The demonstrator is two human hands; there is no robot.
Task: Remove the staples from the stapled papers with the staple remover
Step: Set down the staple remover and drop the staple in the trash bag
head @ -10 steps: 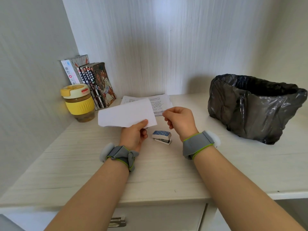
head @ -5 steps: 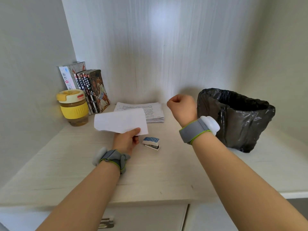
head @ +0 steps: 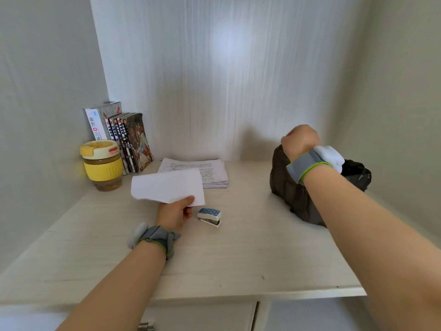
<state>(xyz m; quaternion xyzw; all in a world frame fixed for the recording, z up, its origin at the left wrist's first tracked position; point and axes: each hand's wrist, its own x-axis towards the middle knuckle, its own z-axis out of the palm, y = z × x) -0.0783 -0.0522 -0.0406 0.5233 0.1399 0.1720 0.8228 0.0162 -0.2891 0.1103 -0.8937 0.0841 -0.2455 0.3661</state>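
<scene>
My left hand [head: 175, 212] pinches the near edge of a few white sheets [head: 167, 187] and holds them just above the desk. To the right of that hand, a small blue staple remover with white dots [head: 210, 217] lies on the desk, and neither hand touches it. My right hand [head: 300, 139] is raised over the rim of the black-lined bin [head: 286, 187], its fingers curled into a fist. I see only the back of this hand, so anything inside it is hidden.
A stack of printed papers [head: 210, 173] lies against the back wall. A yellow lidded cup [head: 102, 163] and a row of books [head: 128, 139] stand at the back left. The pale wooden desk [head: 238, 254] has walls on three sides.
My right hand has lifted from beside the held sheets and swung right, up over the bin. The left hand still holds the sheets; the view has shifted.
</scene>
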